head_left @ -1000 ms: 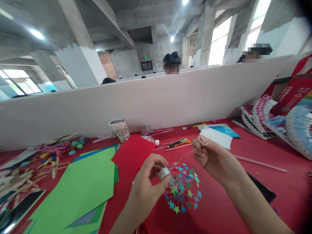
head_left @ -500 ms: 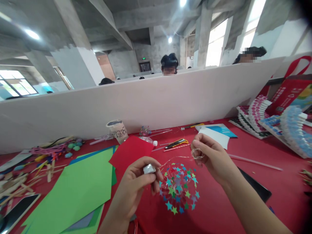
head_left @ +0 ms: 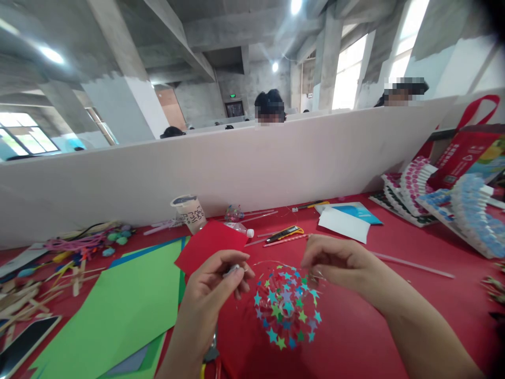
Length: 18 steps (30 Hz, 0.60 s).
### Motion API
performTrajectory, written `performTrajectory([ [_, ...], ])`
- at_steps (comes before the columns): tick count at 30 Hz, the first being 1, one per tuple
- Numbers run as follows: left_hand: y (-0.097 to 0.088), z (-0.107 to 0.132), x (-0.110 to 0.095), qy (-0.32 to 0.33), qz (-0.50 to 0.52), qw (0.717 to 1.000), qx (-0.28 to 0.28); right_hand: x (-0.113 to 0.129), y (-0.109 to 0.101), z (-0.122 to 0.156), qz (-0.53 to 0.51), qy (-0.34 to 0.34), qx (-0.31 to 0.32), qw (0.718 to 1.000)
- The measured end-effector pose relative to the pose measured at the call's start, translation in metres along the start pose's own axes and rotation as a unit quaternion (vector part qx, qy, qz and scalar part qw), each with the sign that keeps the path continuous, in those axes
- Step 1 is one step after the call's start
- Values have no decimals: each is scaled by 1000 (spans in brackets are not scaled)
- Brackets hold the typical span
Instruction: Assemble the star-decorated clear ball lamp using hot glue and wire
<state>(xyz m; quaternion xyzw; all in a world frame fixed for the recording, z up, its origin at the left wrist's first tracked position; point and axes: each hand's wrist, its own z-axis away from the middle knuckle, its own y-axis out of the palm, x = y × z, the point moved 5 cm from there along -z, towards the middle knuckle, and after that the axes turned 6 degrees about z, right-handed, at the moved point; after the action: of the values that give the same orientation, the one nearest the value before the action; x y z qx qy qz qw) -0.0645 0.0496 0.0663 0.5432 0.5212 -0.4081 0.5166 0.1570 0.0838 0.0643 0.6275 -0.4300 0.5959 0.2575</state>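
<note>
One small pale block (head_left: 233, 270), silvery in places, in the left hand (head_left: 207, 290): thumb and fingers clamped on it, raised above the red surface (head_left: 355, 331). We judge it light and rigid, perhaps slick; best taken by its sides.

One thin wire (head_left: 272, 262), arching between the hands. At the right hand (head_left: 347, 263) we find the fingers pinched together on it, a loose loop apparently hanging just beneath, though blur makes that uncertain. We expect it to be light, springy and easily kinked; best held close to the block, without a hard pull.

One clear, rounded piece dotted with coloured stars (head_left: 288, 308), on the surface between and below the hands. We judge it light, thin-walled and easily dented; best lifted by its clear outer edge.

Hidden or unclear: most of the block, behind the left thumb; the wire's join to it, if any; the wire's far end. One yellow-handled tool (head_left: 213, 353), partly covered by the left forearm and cut off below; we cannot name its kind.
</note>
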Motion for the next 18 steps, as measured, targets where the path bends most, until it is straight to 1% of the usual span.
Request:
performTrajectory([
  [3,-2,1,-7,60,-78,995,-20,5,-2,1,55,-21,-27,998],
  [5,-2,1,-12,105,-108,988,-15,5,-3,0,77,-28,-43,996],
  [7,-2,0,-15,132,-115,985,-3,3,-5,-1,88,-30,-67,993],
  [10,-3,-1,-15,144,-111,983,12,0,-15,0,90,-31,-119,988],
  [14,-2,-2,-10,129,-80,988,22,0,-41,7,80,-26,-188,979],
  [16,-1,-3,-8,119,-82,989,19,1,-53,13,73,-17,-209,975],
  [18,0,-3,-7,117,-95,988,10,3,-62,17,75,-10,-217,973],
])
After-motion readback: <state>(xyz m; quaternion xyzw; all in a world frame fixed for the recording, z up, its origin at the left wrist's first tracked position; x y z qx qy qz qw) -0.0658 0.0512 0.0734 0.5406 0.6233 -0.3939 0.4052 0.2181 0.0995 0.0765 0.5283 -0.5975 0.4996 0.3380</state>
